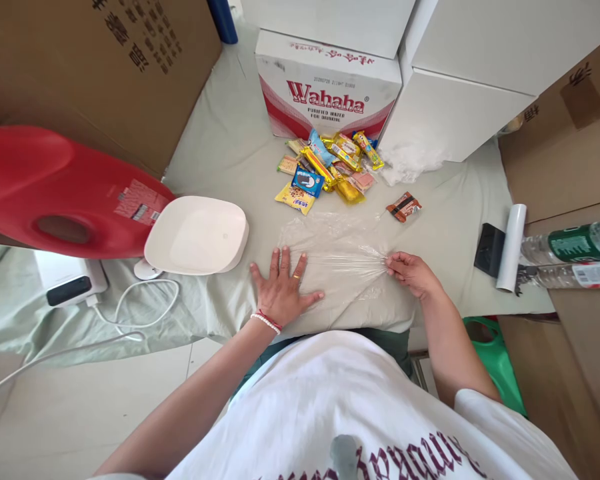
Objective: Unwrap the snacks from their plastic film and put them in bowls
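Note:
A clear plastic bag (pixel 337 257) lies flat on the cloth-covered table in front of me. My left hand (pixel 283 287) is spread flat, palm down, on the bag's left end. At its right end, my right hand (pixel 411 270) pinches the film, and stretched creases run from the pinch toward the left. Beyond the bag sits a pile of small wrapped snacks (pixel 325 170) in yellow, blue and clear wrappers. One brown-wrapped snack (pixel 405 207) lies apart from them, just above my right hand. To the left of my left hand stands a white plastic dish (pixel 195 237).
A Wahaha water carton (pixel 330 87) and white boxes stand at the back. Crumpled clear plastic (pixel 413 160) lies beside them. A red jug (pixel 70 193) and a white power bank (pixel 73 283) with a cable are at left. Plastic bottles (pixel 575 243) and a white roll (pixel 511 248) lie right.

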A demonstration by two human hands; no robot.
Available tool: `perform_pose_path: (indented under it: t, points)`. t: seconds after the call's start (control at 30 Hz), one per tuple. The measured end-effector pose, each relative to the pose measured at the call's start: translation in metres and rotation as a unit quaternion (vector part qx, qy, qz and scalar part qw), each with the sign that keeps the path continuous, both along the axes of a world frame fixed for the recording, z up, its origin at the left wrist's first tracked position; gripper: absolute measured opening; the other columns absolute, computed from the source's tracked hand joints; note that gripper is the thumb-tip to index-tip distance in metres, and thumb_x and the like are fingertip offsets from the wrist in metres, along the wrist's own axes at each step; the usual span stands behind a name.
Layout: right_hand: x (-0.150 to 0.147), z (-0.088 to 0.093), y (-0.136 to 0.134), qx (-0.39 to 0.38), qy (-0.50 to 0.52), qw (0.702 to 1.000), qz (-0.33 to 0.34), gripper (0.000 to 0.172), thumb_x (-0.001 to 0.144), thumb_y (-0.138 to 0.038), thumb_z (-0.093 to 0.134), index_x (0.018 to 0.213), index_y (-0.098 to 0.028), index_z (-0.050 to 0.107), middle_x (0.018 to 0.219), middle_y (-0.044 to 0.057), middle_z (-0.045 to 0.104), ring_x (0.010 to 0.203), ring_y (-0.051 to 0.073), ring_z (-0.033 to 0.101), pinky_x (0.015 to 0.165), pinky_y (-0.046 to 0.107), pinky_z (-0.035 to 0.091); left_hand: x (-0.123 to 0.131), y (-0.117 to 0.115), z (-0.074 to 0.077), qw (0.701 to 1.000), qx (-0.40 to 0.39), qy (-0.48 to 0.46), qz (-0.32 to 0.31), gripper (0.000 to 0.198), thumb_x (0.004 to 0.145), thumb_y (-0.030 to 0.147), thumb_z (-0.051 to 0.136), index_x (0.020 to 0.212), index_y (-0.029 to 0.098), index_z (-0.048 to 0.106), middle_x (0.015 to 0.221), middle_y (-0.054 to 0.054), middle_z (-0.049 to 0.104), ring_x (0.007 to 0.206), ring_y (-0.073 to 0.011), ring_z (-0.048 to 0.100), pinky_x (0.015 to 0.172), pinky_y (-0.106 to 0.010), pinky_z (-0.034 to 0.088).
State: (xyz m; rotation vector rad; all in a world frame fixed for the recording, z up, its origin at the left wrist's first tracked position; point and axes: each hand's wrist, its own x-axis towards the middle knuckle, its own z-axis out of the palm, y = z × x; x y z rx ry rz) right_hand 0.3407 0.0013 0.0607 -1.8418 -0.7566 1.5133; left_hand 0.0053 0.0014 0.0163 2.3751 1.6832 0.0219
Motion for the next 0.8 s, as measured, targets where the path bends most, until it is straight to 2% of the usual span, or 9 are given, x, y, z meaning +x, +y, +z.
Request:
perform_pose_path:
  t: [0.07,0.13,0.23,0.37,0.47,0.53,0.6,0.7,0.8]
  points:
    - [0.0,0.0,-0.007,0.003,-0.004,1.0,-0.011,0.057,0.063,-0.06,0.086,0.092,-0.019,0.061,0.074,-0.001,0.067,0.048,0.005,0.032,0.045,0.022,0.016,0.0,0.0,0.0,1.0,-0.002,0.0,0.001,0.1,0.087,0.08,0.056,0.166,0.024,0.031,0.175,-0.023,0.01,0.16,-0.0491,0.012,0.114,-0.086,-0.003]
    - [-0.006,0.0,-0.013,0.012,-0.004,1.0,-0.009,0.061,0.068,-0.061,0.083,0.108,-0.02,0.06,0.086,0.001,0.072,0.048,0.005,0.033,0.045,0.022,0.02,0.0,0.0,0.001,1.0,0.0,0.003,0.002,0.097,0.089,0.078,0.054,0.165,0.024,0.031,0.175,-0.023,0.011,0.161,-0.0483,0.012,0.115,-0.085,-0.002]
    - [-0.019,-0.003,-0.022,0.029,-0.015,0.999,0.011,0.074,0.067,-0.051,0.086,0.128,-0.023,0.055,0.082,-0.003,0.07,0.053,0.008,0.041,0.051,0.024,0.032,-0.001,0.001,0.002,1.0,0.003,0.001,0.005,0.083,0.097,0.07,0.047,0.165,0.024,0.033,0.175,-0.021,0.014,0.162,-0.0446,0.013,0.116,-0.085,-0.002]
    - [-0.023,-0.014,-0.036,0.036,-0.048,0.998,0.02,0.07,0.063,-0.047,0.085,0.123,-0.021,0.059,0.068,-0.007,0.06,0.06,0.012,0.05,0.062,0.027,0.039,-0.003,0.0,-0.001,0.999,0.01,-0.024,0.025,0.067,0.106,0.053,0.034,0.165,0.021,0.032,0.175,-0.019,0.016,0.162,-0.0382,0.02,0.119,-0.081,0.001]
    - [-0.014,-0.019,-0.047,0.032,-0.079,0.996,0.027,0.064,0.065,-0.053,0.081,0.117,-0.022,0.06,0.069,-0.006,0.059,0.061,0.014,0.05,0.063,0.029,0.041,-0.003,-0.002,-0.005,0.999,0.025,-0.033,0.034,0.069,0.106,0.052,0.032,0.166,0.017,0.028,0.173,-0.021,0.02,0.16,-0.0356,0.025,0.121,-0.079,-0.002]
    - [-0.007,-0.017,-0.051,0.04,-0.137,0.989,0.033,0.057,0.068,-0.054,0.078,0.113,-0.023,0.061,0.07,-0.004,0.06,0.063,0.017,0.053,0.065,0.031,0.044,-0.002,-0.003,-0.007,0.998,0.03,-0.033,0.035,0.074,0.105,0.055,0.033,0.166,0.014,0.027,0.172,-0.022,0.022,0.16,-0.0361,0.025,0.122,-0.079,-0.004]
    - [-0.007,-0.01,-0.048,0.072,-0.247,0.966,0.025,0.046,0.075,-0.053,0.071,0.109,-0.024,0.063,0.074,-0.001,0.062,0.066,0.019,0.055,0.07,0.035,0.047,-0.002,-0.003,-0.008,0.999,0.029,-0.03,0.03,0.079,0.103,0.059,0.036,0.166,0.011,0.026,0.171,-0.023,0.024,0.16,-0.0381,0.025,0.121,-0.079,-0.004]
    - [-0.025,0.008,-0.035,0.165,-0.382,0.908,0.039,0.03,0.09,-0.048,0.059,0.107,-0.025,0.067,0.089,0.006,0.067,0.074,0.022,0.06,0.079,0.039,0.051,-0.003,-0.002,-0.006,0.999,0.025,-0.029,0.022,0.078,0.103,0.058,0.034,0.164,0.01,0.03,0.17,-0.024,0.026,0.16,-0.0395,0.025,0.121,-0.08,-0.001]
    - [-0.067,0.017,-0.021,0.272,-0.367,0.874,0.165,0.027,0.1,-0.039,0.05,0.109,-0.024,0.071,0.099,0.009,0.068,0.087,0.023,0.065,0.085,0.038,0.054,-0.004,0.003,0.0,0.998,0.026,-0.042,0.033,0.065,0.106,0.048,0.028,0.16,0.014,0.04,0.169,-0.021,0.033,0.157,-0.036,0.032,0.123,-0.076,0.004]
